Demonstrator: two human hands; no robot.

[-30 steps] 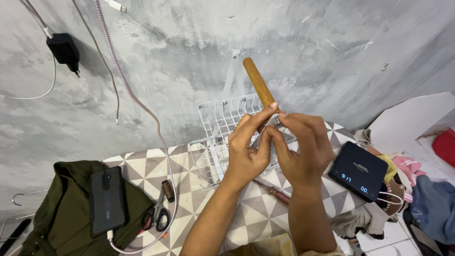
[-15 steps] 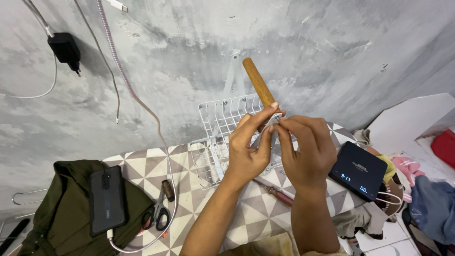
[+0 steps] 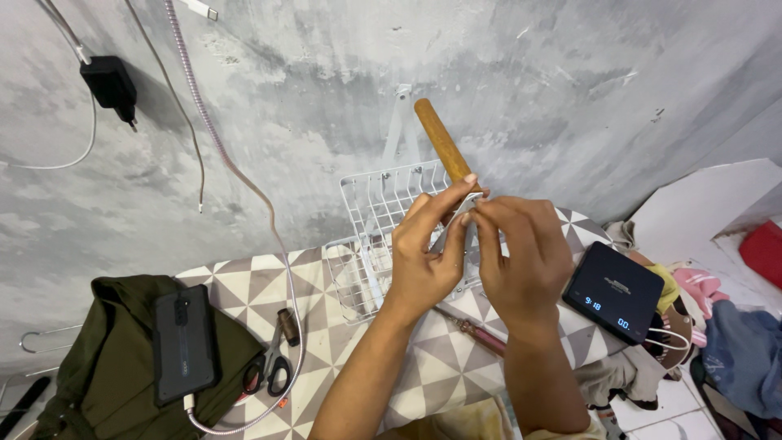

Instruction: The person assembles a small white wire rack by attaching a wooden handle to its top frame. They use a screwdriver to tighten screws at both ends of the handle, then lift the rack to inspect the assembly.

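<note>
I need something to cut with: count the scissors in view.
1. The scissors lie on the patterned tabletop, between the olive garment and the left hand. Others may be hidden under clutter.

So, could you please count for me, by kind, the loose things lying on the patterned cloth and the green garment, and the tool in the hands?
Wooden-handled tool: 1
Wire rack: 1
Phone: 1
Scissors: 1
Black digital scale: 1
Total: 5

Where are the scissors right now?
In the head view, the scissors lie low on the left of the patterned tabletop, between the dark phone and the person's left forearm.
</note>
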